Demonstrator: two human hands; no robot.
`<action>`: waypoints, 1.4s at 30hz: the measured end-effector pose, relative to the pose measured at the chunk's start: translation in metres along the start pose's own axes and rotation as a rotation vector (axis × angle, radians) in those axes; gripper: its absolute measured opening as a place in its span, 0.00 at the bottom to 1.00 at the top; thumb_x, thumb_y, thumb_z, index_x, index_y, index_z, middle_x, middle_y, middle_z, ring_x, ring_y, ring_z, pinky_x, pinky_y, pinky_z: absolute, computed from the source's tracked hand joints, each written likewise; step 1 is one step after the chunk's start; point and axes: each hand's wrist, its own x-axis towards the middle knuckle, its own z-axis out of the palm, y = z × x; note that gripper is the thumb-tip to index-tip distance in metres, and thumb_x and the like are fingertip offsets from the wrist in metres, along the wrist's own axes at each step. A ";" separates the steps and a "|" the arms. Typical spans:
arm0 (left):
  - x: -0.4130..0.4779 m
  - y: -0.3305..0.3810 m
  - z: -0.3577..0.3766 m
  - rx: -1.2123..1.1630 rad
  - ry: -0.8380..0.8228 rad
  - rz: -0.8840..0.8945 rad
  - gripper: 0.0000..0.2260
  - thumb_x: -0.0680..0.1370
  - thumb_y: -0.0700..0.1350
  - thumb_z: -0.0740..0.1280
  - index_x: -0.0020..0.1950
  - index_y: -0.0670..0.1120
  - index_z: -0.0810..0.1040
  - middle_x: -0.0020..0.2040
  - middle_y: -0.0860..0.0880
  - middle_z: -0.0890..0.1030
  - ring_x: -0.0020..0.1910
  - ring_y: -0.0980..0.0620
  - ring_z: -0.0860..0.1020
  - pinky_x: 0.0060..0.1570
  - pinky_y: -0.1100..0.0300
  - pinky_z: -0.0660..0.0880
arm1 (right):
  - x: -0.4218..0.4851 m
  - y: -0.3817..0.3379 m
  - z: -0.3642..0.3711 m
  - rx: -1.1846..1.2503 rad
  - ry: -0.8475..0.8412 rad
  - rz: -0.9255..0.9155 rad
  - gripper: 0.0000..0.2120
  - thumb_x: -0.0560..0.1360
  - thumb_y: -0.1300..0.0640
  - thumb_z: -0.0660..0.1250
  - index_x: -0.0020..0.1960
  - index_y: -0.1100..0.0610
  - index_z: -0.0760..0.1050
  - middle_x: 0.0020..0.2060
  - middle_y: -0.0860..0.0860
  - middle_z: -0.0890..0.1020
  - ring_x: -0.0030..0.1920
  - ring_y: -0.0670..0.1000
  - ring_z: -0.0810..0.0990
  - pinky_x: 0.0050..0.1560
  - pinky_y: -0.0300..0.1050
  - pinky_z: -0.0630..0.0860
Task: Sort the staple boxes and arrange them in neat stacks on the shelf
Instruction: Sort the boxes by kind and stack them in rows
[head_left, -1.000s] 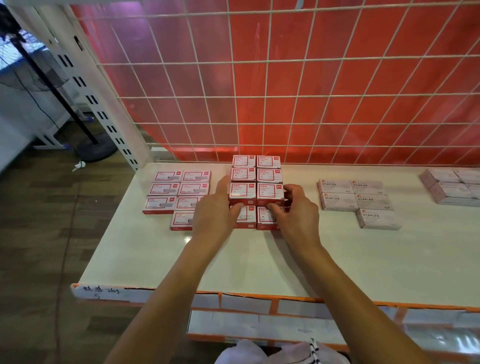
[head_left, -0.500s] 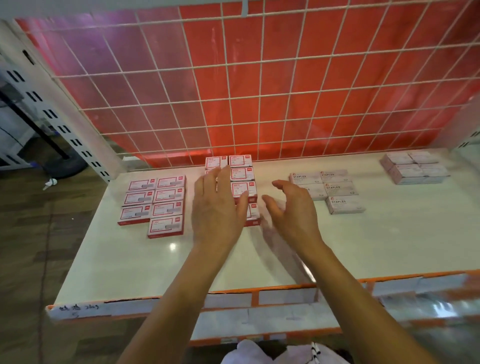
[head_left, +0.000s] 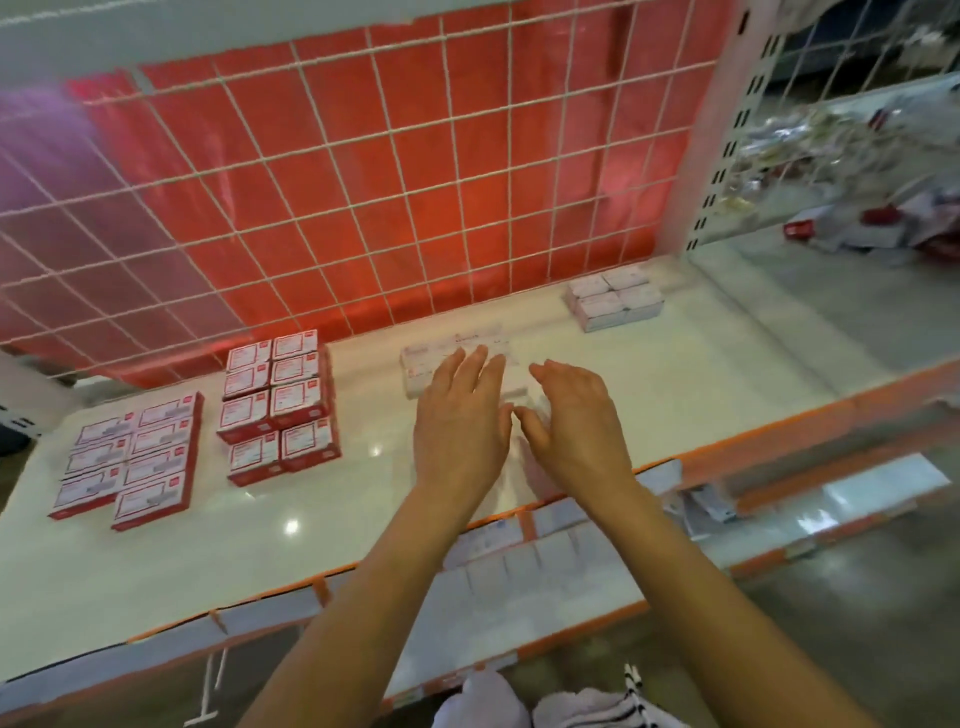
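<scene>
On the white shelf (head_left: 322, 525) lie four groups of staple boxes. Flat red-and-white boxes (head_left: 130, 457) sit at the far left. A taller stacked block of red-and-white boxes (head_left: 280, 405) stands to their right. A group of pale white staple boxes (head_left: 421, 366) lies in the middle, mostly hidden behind my hands. My left hand (head_left: 460, 421) hovers over it with straight fingers, and my right hand (head_left: 574, 421) is beside it, fingers relaxed. Neither holds anything. Another pale block of boxes (head_left: 613, 304) sits at the back right.
A white wire grid over a red panel (head_left: 363, 197) closes the shelf's back. An upright post (head_left: 722, 130) bounds it on the right, with a neighbouring shelf of loose packets (head_left: 883, 208) beyond. Orange-edged label strips (head_left: 519, 525) line the front edge. A lower shelf shows below.
Both hands let go of the red-and-white stack and moved right, over the pale white boxes. The view swung right too, so the red stacks now sit at the left.
</scene>
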 end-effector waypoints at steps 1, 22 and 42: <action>0.003 0.013 0.005 0.005 -0.014 0.009 0.23 0.71 0.42 0.73 0.66 0.42 0.75 0.67 0.42 0.75 0.67 0.39 0.72 0.64 0.45 0.70 | -0.002 0.012 -0.008 -0.008 0.002 0.011 0.22 0.74 0.52 0.65 0.65 0.61 0.73 0.61 0.59 0.77 0.63 0.61 0.73 0.63 0.55 0.69; 0.045 0.287 0.093 -0.126 -0.216 0.327 0.21 0.78 0.45 0.64 0.72 0.49 0.69 0.70 0.47 0.71 0.70 0.41 0.66 0.63 0.47 0.68 | -0.051 0.237 -0.170 -0.111 0.197 0.231 0.19 0.71 0.55 0.60 0.54 0.65 0.79 0.50 0.62 0.82 0.52 0.60 0.81 0.57 0.46 0.67; 0.201 0.462 0.187 -0.221 -0.338 0.371 0.23 0.79 0.50 0.62 0.73 0.47 0.65 0.70 0.47 0.69 0.68 0.44 0.66 0.62 0.53 0.66 | 0.047 0.426 -0.264 -0.119 0.245 0.423 0.21 0.77 0.55 0.64 0.69 0.61 0.69 0.64 0.58 0.74 0.66 0.59 0.69 0.66 0.49 0.63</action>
